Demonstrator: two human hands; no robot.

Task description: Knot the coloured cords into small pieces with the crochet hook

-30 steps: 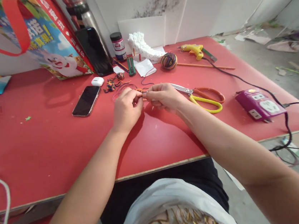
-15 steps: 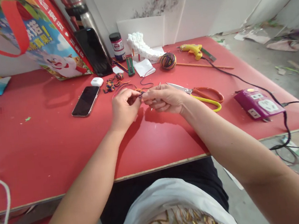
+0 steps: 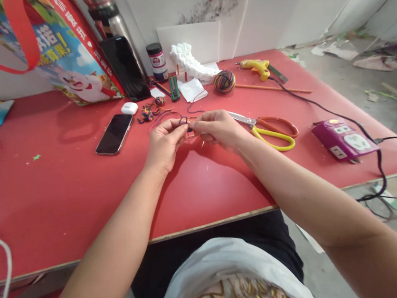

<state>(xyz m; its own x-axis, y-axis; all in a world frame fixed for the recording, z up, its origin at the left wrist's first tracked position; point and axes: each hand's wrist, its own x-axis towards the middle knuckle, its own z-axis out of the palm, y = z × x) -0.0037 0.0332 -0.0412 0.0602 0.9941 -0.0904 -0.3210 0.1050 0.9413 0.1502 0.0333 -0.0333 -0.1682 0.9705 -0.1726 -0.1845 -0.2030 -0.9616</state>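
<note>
My left hand (image 3: 165, 143) pinches a dark, multicoloured yarn (image 3: 183, 120) between thumb and fingertips, where a small loop stands up. My right hand (image 3: 219, 126) meets it fingertip to fingertip, closed on the same yarn; a thin pale stick pokes out below its fingers. Both hands are held above the red table. Loose strands lie behind the fingers, and a ball of multicoloured yarn (image 3: 224, 81) rests farther back. Right of my right hand lie scissors (image 3: 273, 133) with orange and yellow handles. A small tangle of yarn (image 3: 147, 112) sits behind my left hand.
On the red table (image 3: 83, 205) are a phone (image 3: 115, 134), a white earbud case (image 3: 129, 108), a yellow glue gun (image 3: 255, 68) and a purple power socket (image 3: 345, 138) with black cables. A bag (image 3: 77, 62), a dark phone (image 3: 125, 69), a jar (image 3: 157, 62) and a white bumpy model (image 3: 188, 61) stand behind.
Both hands have turned slightly and their fingertips have shifted on the yarn. A small loop now shows above the fingers, and less of the pale stick is visible.
</note>
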